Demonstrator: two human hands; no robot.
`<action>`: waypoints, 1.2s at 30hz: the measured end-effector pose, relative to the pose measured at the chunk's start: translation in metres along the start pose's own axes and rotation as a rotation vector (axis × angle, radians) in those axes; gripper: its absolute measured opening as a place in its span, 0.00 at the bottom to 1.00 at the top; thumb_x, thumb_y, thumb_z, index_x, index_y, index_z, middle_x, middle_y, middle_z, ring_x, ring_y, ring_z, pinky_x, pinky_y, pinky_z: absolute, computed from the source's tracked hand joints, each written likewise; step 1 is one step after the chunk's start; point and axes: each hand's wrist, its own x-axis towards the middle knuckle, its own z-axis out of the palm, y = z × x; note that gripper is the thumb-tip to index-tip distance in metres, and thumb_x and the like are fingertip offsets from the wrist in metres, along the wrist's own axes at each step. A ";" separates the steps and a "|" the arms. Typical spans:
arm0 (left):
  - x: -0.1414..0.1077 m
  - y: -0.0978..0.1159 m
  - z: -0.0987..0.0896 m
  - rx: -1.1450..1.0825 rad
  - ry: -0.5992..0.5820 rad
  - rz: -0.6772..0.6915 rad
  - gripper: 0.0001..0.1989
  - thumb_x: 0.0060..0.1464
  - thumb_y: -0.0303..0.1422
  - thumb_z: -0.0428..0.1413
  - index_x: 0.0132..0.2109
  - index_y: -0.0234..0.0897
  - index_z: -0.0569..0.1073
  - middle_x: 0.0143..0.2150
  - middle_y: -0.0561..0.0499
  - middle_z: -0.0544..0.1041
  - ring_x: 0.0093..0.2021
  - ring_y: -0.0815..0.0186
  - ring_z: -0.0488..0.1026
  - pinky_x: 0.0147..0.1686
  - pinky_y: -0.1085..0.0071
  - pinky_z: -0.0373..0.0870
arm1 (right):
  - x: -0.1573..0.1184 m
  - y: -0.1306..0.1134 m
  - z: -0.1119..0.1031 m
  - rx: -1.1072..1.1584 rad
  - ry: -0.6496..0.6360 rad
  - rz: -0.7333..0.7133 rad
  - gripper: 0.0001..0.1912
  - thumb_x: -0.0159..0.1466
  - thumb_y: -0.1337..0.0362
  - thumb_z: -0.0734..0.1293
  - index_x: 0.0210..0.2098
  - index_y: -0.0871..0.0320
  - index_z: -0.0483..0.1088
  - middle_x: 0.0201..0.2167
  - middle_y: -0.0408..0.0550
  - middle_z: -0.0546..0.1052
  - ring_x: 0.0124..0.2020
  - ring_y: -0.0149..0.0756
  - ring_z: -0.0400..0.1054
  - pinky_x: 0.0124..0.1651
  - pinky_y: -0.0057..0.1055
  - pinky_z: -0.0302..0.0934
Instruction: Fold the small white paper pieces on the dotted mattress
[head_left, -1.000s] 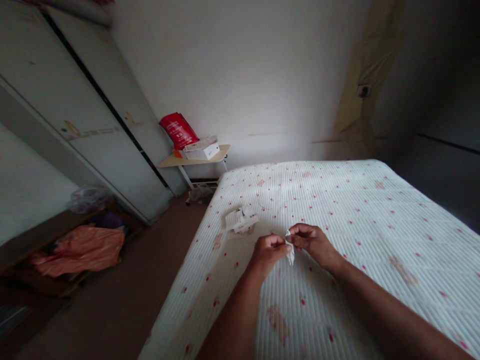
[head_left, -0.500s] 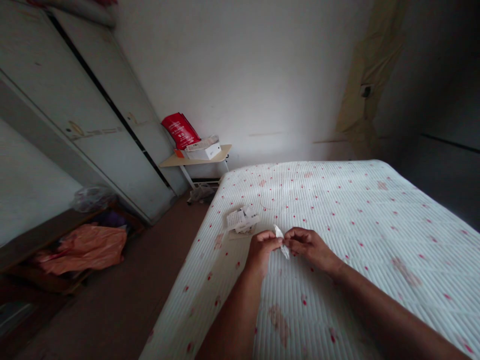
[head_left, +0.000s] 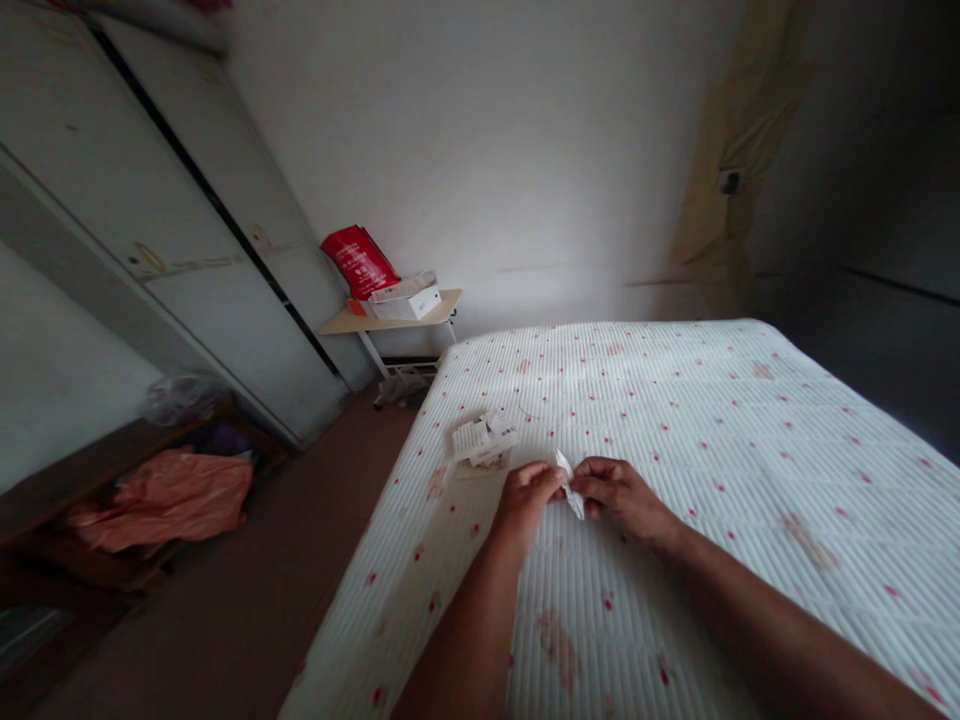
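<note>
Between my two hands is a small folded piece of white paper [head_left: 574, 500], tilted, its ends sticking out above and below the fingertips. My left hand [head_left: 527, 492] pinches it from the left, thumb on top. From the right, my right hand [head_left: 619, 492] grips its other side with thumb and curled fingers. Just beyond my left hand, a loose pile of printed paper pieces [head_left: 484, 438] lies on the bed cover [head_left: 675, 440], which is white and ribbed with small red marks. The paper's hidden middle I cannot make out.
A small table [head_left: 442, 305] past the bed's far left corner bears a red bag [head_left: 360, 260] and a white box [head_left: 412, 302]. Left of the bed are the floor, a bench with orange cloth [head_left: 172, 495] and a wardrobe [head_left: 187, 220]. A wall socket [head_left: 729, 181] is at right.
The folded paper has shifted slightly to the right. My right fingers have closed nearer around it; the rest of the scene is nearly unchanged.
</note>
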 end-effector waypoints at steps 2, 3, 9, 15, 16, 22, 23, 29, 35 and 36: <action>0.000 0.001 0.000 -0.001 -0.013 -0.008 0.17 0.41 0.44 0.57 0.23 0.32 0.70 0.19 0.54 0.66 0.22 0.72 0.59 0.25 0.74 0.54 | 0.000 0.000 0.000 0.002 0.009 0.007 0.13 0.53 0.55 0.66 0.23 0.60 0.67 0.15 0.38 0.67 0.16 0.25 0.56 0.23 0.25 0.50; 0.001 0.001 -0.001 0.006 -0.030 -0.012 0.16 0.41 0.43 0.58 0.24 0.32 0.70 0.19 0.54 0.66 0.22 0.72 0.59 0.25 0.74 0.54 | 0.000 -0.001 0.000 -0.001 0.014 0.009 0.13 0.53 0.55 0.66 0.22 0.60 0.67 0.14 0.38 0.66 0.16 0.25 0.56 0.23 0.25 0.50; 0.003 -0.004 -0.006 0.100 -0.071 -0.026 0.10 0.37 0.36 0.58 0.22 0.32 0.69 0.19 0.56 0.65 0.22 0.73 0.57 0.25 0.75 0.52 | -0.001 0.000 0.000 -0.030 0.012 0.016 0.14 0.53 0.54 0.66 0.23 0.59 0.66 0.13 0.37 0.64 0.16 0.24 0.55 0.22 0.24 0.49; 0.003 -0.007 -0.007 0.157 -0.044 -0.034 0.09 0.38 0.35 0.56 0.21 0.33 0.69 0.19 0.56 0.65 0.21 0.73 0.57 0.24 0.74 0.52 | 0.000 -0.001 -0.002 -0.121 0.018 -0.022 0.14 0.52 0.54 0.67 0.24 0.59 0.66 0.16 0.37 0.65 0.18 0.25 0.57 0.23 0.25 0.51; 0.003 -0.008 -0.007 0.162 -0.043 -0.034 0.09 0.38 0.35 0.56 0.21 0.33 0.69 0.19 0.56 0.65 0.21 0.73 0.57 0.24 0.74 0.51 | 0.000 -0.003 -0.002 -0.139 0.022 -0.023 0.14 0.52 0.54 0.67 0.24 0.60 0.66 0.16 0.38 0.66 0.18 0.25 0.57 0.24 0.25 0.51; 0.001 -0.010 -0.004 0.206 -0.062 -0.020 0.08 0.40 0.34 0.55 0.21 0.34 0.66 0.17 0.58 0.59 0.20 0.74 0.53 0.22 0.75 0.47 | -0.002 -0.005 -0.003 -0.206 0.006 -0.038 0.12 0.53 0.57 0.66 0.23 0.59 0.66 0.15 0.38 0.64 0.18 0.25 0.56 0.22 0.24 0.50; 0.000 -0.010 -0.003 0.212 -0.056 -0.012 0.09 0.40 0.34 0.54 0.21 0.34 0.66 0.17 0.58 0.58 0.20 0.74 0.53 0.22 0.75 0.46 | -0.002 -0.004 -0.003 -0.204 0.001 -0.050 0.11 0.54 0.57 0.65 0.23 0.60 0.66 0.16 0.38 0.64 0.18 0.25 0.56 0.22 0.24 0.50; -0.001 -0.004 0.001 0.180 -0.024 0.006 0.09 0.41 0.35 0.54 0.22 0.34 0.66 0.18 0.57 0.61 0.21 0.73 0.54 0.22 0.75 0.49 | -0.001 -0.003 -0.005 -0.132 -0.050 -0.073 0.13 0.56 0.54 0.64 0.27 0.60 0.66 0.18 0.38 0.65 0.19 0.26 0.58 0.24 0.24 0.52; 0.002 -0.009 0.003 0.066 0.007 0.005 0.11 0.42 0.38 0.56 0.25 0.32 0.70 0.20 0.55 0.65 0.22 0.72 0.59 0.25 0.76 0.53 | 0.002 0.004 -0.001 -0.159 0.068 -0.115 0.13 0.55 0.54 0.66 0.25 0.58 0.64 0.17 0.37 0.64 0.19 0.26 0.57 0.23 0.25 0.51; 0.002 -0.010 0.004 0.060 0.018 0.015 0.12 0.43 0.39 0.56 0.26 0.32 0.70 0.20 0.55 0.66 0.23 0.72 0.60 0.25 0.76 0.54 | 0.002 0.004 0.000 -0.198 0.105 -0.136 0.12 0.56 0.55 0.65 0.25 0.58 0.63 0.17 0.37 0.64 0.19 0.26 0.57 0.23 0.25 0.51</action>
